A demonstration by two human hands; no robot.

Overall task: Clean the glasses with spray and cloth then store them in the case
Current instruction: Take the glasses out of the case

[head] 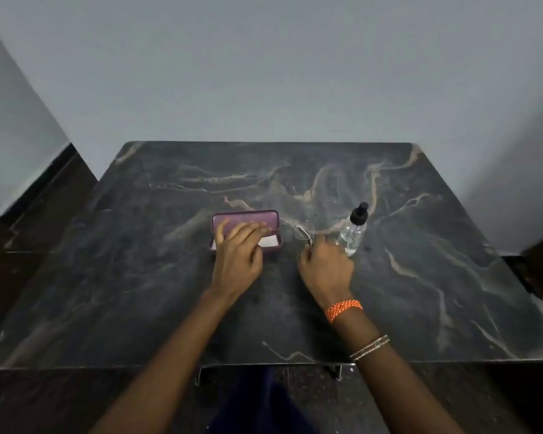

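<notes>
A purple glasses case [245,218] lies open in the middle of the dark marble table [138,277], with a white cloth [268,241] showing inside it. My left hand [239,249] reaches over the case with its fingers stretched out above the cloth. Thin wire-rimmed glasses [304,230] sit just right of the case. My right hand [325,264] pinches the glasses at their near side. A clear spray bottle [353,233] with a black cap stands upright right behind that hand.
A pale wall runs behind the table's far edge. Dark floor shows on the left and the right of the table. The table's front edge lies close to my body.
</notes>
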